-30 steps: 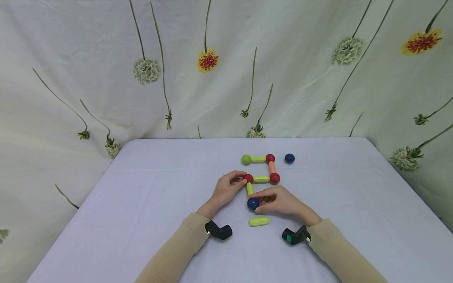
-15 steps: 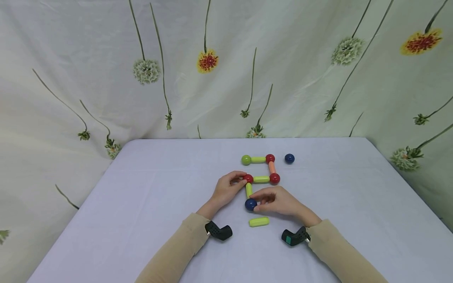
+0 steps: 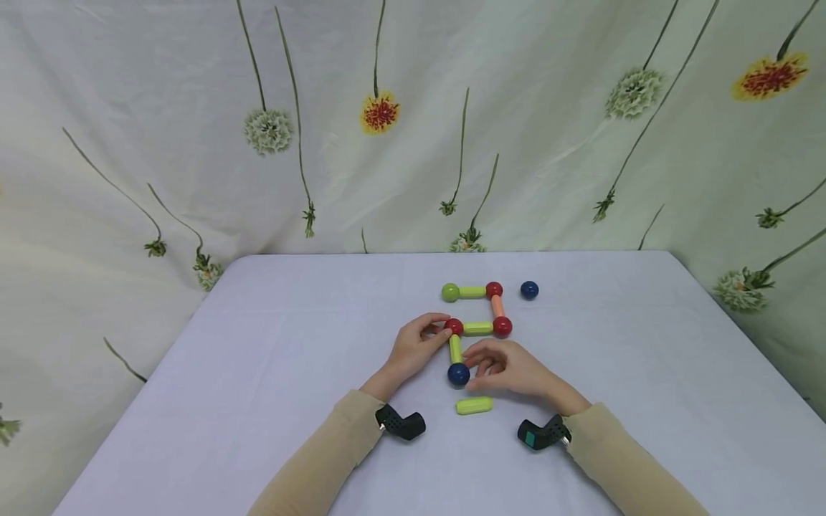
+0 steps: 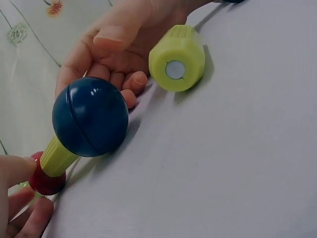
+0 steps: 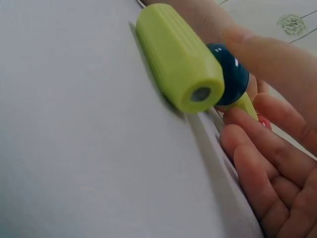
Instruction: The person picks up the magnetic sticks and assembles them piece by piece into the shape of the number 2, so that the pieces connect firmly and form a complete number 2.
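Observation:
My left hand (image 3: 413, 347) pinches a red ball (image 3: 454, 327) between thumb and fingers. From that ball a yellow-green rod (image 3: 455, 350) runs toward me to a dark blue ball (image 3: 459, 374), and another yellow-green rod (image 3: 478, 328) leads right to a second red ball (image 3: 502, 326). Right beside the blue ball is my right hand (image 3: 510, 369), its thumb and fingers spread apart and holding nothing. Nearer me lies a loose yellow-green rod (image 3: 474, 405); its end shows a round metal disc (image 4: 175, 70) in the left wrist view.
An orange rod (image 3: 497, 307) continues the chain to another red ball (image 3: 494, 289), then a yellow-green rod (image 3: 472, 292) and a green ball (image 3: 449, 292). A loose blue ball (image 3: 529, 289) lies at the back right of the white-covered table (image 3: 310, 322). Behind hangs a flowered cloth (image 3: 413, 143).
The blue ball and its rod have shifted slightly left, then settled. My right fingers have come off the ball. The left hand keeps its hold on the red ball.

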### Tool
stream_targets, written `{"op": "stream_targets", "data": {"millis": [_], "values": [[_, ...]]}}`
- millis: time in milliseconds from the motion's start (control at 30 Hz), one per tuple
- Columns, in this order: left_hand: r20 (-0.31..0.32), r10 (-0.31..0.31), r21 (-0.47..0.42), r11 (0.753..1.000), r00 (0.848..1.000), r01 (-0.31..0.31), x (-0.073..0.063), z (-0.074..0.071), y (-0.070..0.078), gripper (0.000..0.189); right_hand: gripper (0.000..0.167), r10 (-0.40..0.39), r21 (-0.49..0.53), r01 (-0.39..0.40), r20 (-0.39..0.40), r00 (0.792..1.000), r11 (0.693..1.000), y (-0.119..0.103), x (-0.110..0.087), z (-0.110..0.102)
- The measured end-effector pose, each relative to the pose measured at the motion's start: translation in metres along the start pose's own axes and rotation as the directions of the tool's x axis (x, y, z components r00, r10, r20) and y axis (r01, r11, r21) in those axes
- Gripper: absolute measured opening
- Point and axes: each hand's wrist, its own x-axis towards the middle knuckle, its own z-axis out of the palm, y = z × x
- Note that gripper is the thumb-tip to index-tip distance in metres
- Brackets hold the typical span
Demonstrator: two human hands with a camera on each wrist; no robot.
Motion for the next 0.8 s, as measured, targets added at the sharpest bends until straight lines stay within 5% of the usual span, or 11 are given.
{"op": "stream_targets", "data": {"millis": [433, 800], "values": [[-0.061, 0.039, -0.069, 0.997, 0.997, -0.043, -0.012, -0.001, 0.0, 0.021, 0.031, -0.055, -0.062, 0.052, -0.052, 0.997, 0.997, 0.002, -0.019, 0.008], [0.08, 0.061, -0.131, 0.99, 0.995, -0.05, -0.027, -0.004, 0.0, 0.017, 0.029, -0.128, -0.081, 0.125, -0.029, 0.991, 0.989, 0.002, -0.03, 0.011]]}}
